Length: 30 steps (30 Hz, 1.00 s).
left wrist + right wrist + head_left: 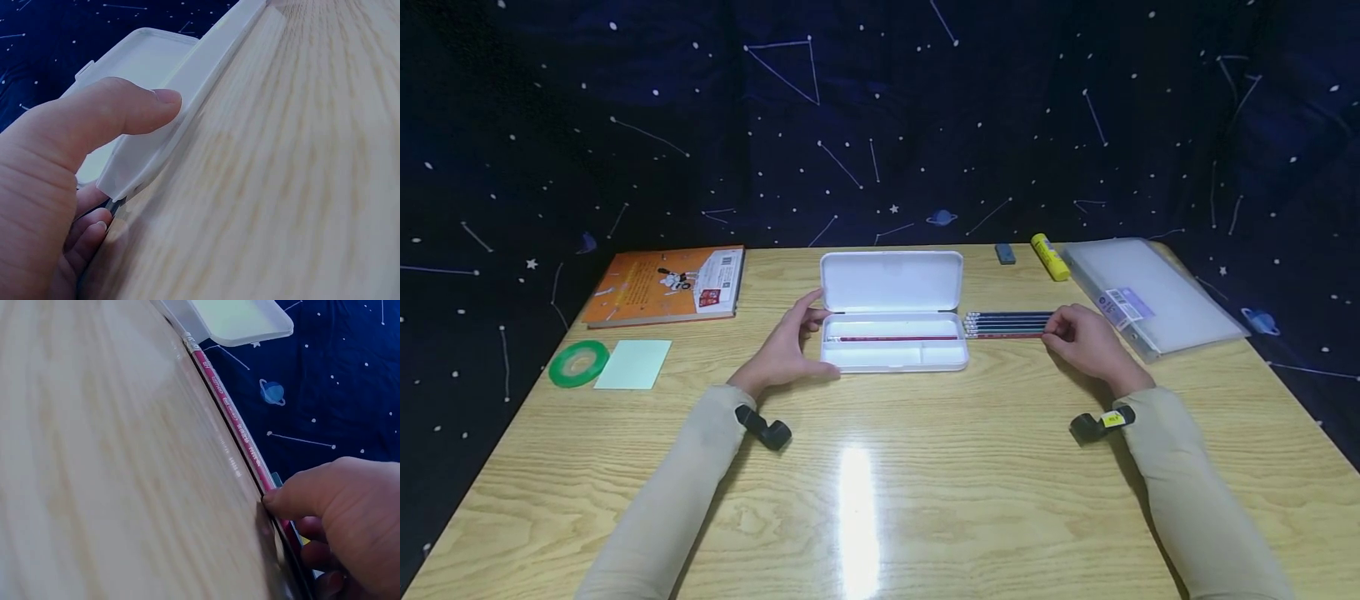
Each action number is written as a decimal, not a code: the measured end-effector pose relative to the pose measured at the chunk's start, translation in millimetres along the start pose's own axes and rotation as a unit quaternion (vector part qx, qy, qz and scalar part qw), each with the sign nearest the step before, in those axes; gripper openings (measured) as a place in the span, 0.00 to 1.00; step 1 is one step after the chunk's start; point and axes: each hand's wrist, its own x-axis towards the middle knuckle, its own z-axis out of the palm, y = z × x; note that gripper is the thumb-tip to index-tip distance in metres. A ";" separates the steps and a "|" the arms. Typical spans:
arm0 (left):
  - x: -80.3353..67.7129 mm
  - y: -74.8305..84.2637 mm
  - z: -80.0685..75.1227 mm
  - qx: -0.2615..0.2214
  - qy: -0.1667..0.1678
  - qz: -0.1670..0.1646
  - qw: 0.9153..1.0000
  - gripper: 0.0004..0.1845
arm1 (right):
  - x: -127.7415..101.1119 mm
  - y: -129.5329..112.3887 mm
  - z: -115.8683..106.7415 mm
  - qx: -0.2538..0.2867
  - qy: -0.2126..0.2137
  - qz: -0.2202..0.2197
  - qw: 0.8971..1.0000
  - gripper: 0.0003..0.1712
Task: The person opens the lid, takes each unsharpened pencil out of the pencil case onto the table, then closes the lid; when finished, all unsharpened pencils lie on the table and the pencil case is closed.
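Note:
A white pencil case [880, 369] lies open at the middle of the table, its lid [891, 282] raised at the back. Inside it, one red pencil [898, 338] lies lengthwise. My left hand [784, 348] holds the case by its left end; in the left wrist view the thumb [147, 112] presses the front wall, with fingers behind. To the right of the case several dark pencils [1009, 317] lie in a row, with a red pencil [231, 419] nearest me. My right hand [1084, 340] pinches the red one near its far right end, fingers curled beside the row.
An orange book [647, 287], a green tape roll [557, 367] and pale green sticky notes [632, 365] lie on the left. At the back right are a dark eraser [1005, 254], a yellow glue stick [1049, 257] and a clear file folder [1165, 292]. A starry cloth hangs behind.

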 end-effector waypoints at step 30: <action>-0.9 4.6 0.6 0.006 0.000 -0.005 1.000 0.62 | 39.3 -79.7 34.8 0.080 -0.107 -0.044 0.990 0.07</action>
